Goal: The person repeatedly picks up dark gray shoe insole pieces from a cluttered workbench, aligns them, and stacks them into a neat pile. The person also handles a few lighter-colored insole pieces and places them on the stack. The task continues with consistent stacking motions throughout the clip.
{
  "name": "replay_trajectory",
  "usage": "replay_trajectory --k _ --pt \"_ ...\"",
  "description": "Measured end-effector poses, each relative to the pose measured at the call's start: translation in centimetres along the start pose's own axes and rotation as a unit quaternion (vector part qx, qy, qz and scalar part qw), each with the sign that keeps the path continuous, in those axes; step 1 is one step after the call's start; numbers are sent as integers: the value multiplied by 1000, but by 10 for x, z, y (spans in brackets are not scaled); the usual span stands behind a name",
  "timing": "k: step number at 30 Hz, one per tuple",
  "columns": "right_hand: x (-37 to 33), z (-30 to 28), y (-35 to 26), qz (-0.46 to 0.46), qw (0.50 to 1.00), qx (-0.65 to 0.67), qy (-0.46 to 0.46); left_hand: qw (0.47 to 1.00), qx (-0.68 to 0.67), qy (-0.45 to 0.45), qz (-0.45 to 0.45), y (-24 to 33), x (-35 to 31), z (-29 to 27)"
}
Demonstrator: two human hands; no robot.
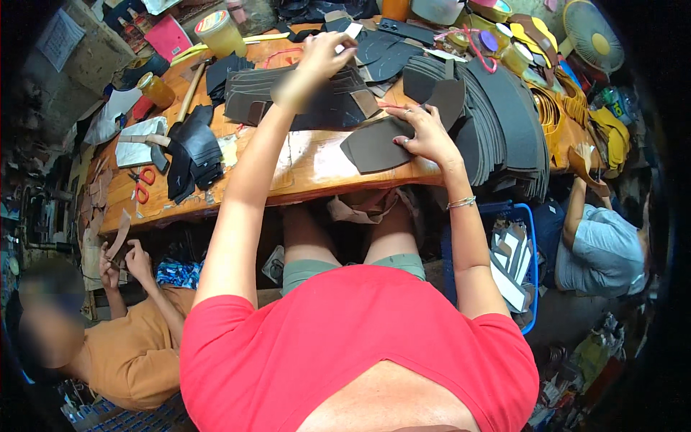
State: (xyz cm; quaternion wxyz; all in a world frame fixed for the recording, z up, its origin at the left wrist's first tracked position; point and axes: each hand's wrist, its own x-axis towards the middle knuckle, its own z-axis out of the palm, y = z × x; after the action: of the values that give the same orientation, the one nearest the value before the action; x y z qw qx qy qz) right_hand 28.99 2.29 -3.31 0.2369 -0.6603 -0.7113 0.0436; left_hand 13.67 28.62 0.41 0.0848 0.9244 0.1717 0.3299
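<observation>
Bare wood near the front edge of the table (pixel 311 171), obstacles on three sides.
A bare strip between the black pieces (pixel 196 149) at left and the flat dark panel (pixel 371 149) under the right hand (pixel 426 135) leaves room for a low pass, though the left forearm (pixel 252 167) crosses above it. Behind, the long pile of dark panels (pixel 252 88) blocks the way, the left hand (pixel 327 57) at its far side. The fanned grey stack (pixel 515 115) walls off the right; red-handled scissors (pixel 141 183) and a wooden-handled hammer (pixel 191 91) obstruct the left.
</observation>
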Motion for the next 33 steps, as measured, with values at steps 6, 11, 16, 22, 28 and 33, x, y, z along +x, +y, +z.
replay_trajectory --k 6,11,16,22,28,33 --pt "21 -6 8 23 996 -21 -81 965 137 -178 -136 -10 66 81" --pt "32 -7 11 30 995 -11 -97 955 193 -167 -153 -8 80 102" --pt "31 -5 13 18 998 16 -64 968 138 -84 -190 -8 81 103" --pt "16 0 7 -39 999 1 -6 960 -66 -71 -264 -46 91 113" --pt "20 3 21 7 997 0 -74 684 -601 -184 -369 -37 119 94" --pt "25 11 16 -52 998 -35 -12 654 -642 -165 -364 -78 122 86"
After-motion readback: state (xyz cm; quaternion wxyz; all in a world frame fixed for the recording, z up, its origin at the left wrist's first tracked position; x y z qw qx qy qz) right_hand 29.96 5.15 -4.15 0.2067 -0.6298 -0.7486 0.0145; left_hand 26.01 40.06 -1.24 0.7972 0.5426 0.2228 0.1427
